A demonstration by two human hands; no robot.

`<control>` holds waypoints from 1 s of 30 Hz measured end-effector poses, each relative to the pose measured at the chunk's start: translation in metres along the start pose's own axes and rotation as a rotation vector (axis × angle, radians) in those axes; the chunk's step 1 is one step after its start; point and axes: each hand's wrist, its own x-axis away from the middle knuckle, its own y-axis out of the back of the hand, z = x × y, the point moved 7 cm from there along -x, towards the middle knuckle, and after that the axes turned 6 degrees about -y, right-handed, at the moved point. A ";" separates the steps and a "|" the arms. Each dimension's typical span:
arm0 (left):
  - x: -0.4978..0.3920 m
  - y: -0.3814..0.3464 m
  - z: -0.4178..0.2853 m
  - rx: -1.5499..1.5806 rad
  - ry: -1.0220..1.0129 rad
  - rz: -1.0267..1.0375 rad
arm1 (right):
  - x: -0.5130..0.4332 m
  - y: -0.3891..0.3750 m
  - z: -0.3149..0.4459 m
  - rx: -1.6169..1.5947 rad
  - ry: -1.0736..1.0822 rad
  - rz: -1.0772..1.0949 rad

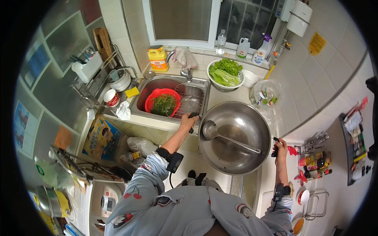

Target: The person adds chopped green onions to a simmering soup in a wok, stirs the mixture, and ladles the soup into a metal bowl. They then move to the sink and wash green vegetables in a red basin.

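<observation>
A large steel wok (236, 118) hangs level in front of my body, held by its two black side handles. My left hand (188, 123) grips the handle near the sink, and my right hand (280, 150) is closed around the opposite one. Inside the wok lies a steel ladle (211, 130), its bowl by the left rim and its handle slanting to the lower right. A little water seems to sit in the wok's bottom, though I cannot be sure. Just beyond my left hand is a steel sink (141, 100) with a red basin (149, 96) holding green vegetables (164, 105).
A white colander (211, 79) of leafy greens stands right of the faucet (186, 73), beside white bowls (250, 79). A plastic bag of scraps (267, 94) sits against the right wall. Seasoning bottles (317, 163) line the right counter. Stacked plates (121, 81) stand left of the sink.
</observation>
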 end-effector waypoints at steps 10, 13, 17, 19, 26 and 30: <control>-0.143 -0.054 -0.009 0.016 0.009 -0.095 | -0.164 -0.049 0.036 0.069 0.014 0.075; -0.156 -0.059 -0.012 -0.060 0.045 -0.100 | -0.186 -0.058 0.042 0.036 -0.012 0.104; -0.162 -0.063 -0.017 -0.052 0.025 -0.084 | -0.206 -0.056 0.039 0.033 0.039 0.107; -0.163 -0.062 -0.014 -0.030 0.045 -0.053 | -0.215 -0.050 0.032 0.046 0.022 0.109; -0.185 -0.023 0.034 0.056 0.187 0.053 | -0.138 -0.144 0.148 0.924 0.909 -0.210; -0.200 0.072 0.100 0.001 0.392 -0.104 | -0.060 -0.309 0.186 0.295 0.432 0.502</control>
